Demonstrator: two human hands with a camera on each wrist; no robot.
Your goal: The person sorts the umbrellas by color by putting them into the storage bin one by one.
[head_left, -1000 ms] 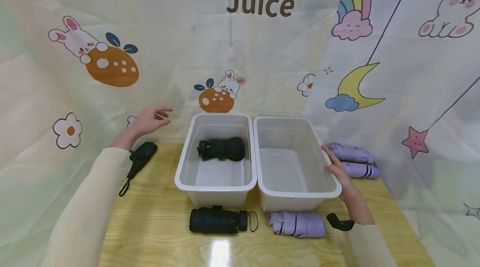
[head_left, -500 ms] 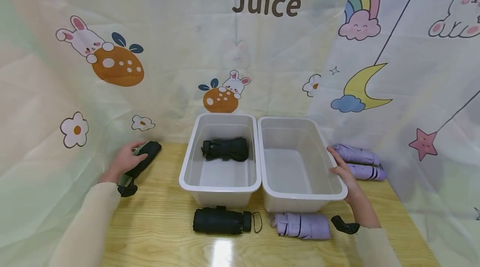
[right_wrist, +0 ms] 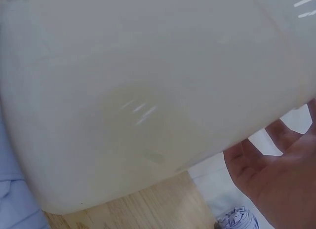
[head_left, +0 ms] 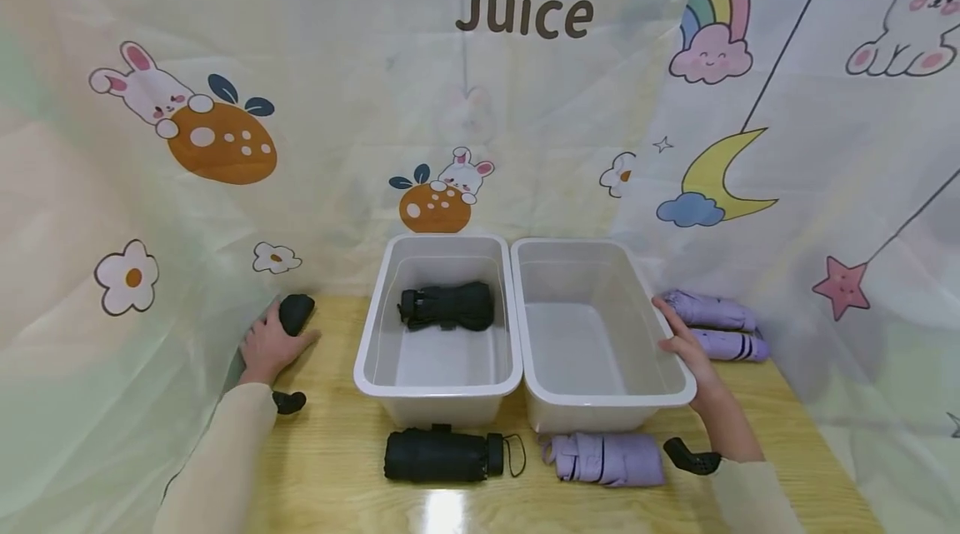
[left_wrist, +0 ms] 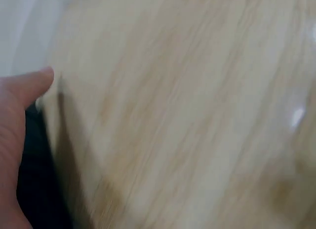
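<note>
At the table's far left my left hand grips a folded black umbrella, thumb on its right side and most of it hidden under the palm. In the left wrist view the thumb shows beside the dark umbrella fabric. My right hand holds the right rim of a white bin, with nothing inside it; the right wrist view shows fingers at that edge. A second white bin stands against it on the left, holding another black umbrella.
In front of the bins lie a black umbrella and a lilac umbrella. Two more lilac umbrellas lie right of the right bin. A printed cloth hangs behind and around the wooden table.
My left hand has come down from above the back left onto the black umbrella and now covers most of it. My right hand has stayed on the bin's rim.
</note>
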